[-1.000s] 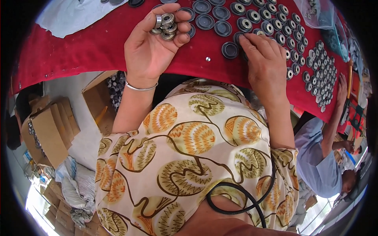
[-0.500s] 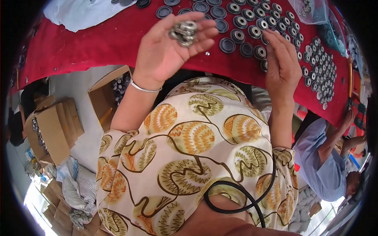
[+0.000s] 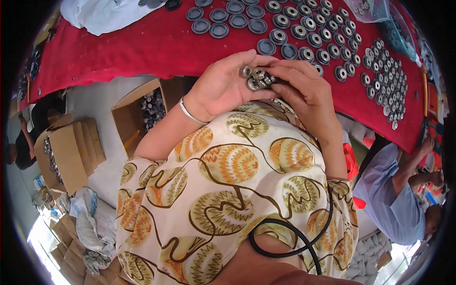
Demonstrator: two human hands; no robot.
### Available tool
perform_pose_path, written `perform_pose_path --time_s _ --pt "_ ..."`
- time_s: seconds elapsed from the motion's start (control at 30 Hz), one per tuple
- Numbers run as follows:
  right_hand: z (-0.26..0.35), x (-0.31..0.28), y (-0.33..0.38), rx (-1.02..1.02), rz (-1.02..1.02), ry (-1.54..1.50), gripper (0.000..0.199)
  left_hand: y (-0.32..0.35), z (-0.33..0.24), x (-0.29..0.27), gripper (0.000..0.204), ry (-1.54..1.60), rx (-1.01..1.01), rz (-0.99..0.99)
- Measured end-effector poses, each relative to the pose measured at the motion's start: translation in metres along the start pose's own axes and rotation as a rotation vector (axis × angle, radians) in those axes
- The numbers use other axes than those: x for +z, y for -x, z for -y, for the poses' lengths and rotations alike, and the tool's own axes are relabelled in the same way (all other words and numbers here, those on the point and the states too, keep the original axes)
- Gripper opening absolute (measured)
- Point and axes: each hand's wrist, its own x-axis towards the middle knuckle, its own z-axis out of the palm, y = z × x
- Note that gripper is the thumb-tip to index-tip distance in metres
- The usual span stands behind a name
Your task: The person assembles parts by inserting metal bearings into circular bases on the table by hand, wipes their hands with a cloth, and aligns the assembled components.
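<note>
Several small metal bearings lie heaped on the fingers of my left hand, palm up and cupped, with a silver bangle on its wrist. My right hand reaches over from the right, its fingertips closed on a bearing at the edge of the heap. Both hands are close together, over the near edge of the red-covered table. Beyond them are dark grey round caps without bearings. To their right, rows of caps with bearings set in their middles cover the cloth.
Smaller ring-shaped parts are grouped at the right. A clear plastic bag and a teal basket stand at the back right. Left of me are open cardboard boxes of parts. A co-worker in light blue is at the right.
My left hand has come down and right, nearer my body, with the bearings. My right hand has left the rows of caps and moved left to meet it.
</note>
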Motion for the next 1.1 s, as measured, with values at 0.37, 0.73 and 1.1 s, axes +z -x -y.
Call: perform_pose_path --time_s 0.37,0.73,1.1 --pt "-0.006 -0.003 -0.001 -0.087 -0.013 0.063 0.023 0.000 0.004 0.011 0.047 -0.144 0.087 -0.081" --pt "-0.031 -0.013 -0.006 -0.012 -0.270 0.317 0.028 0.002 -0.008 0.015 0.047 -0.180 0.226 -0.018" --pt "-0.026 -0.014 -0.013 0.023 -0.131 0.478 0.033 0.011 -0.021 0.013 0.048 -0.140 0.363 -0.076"
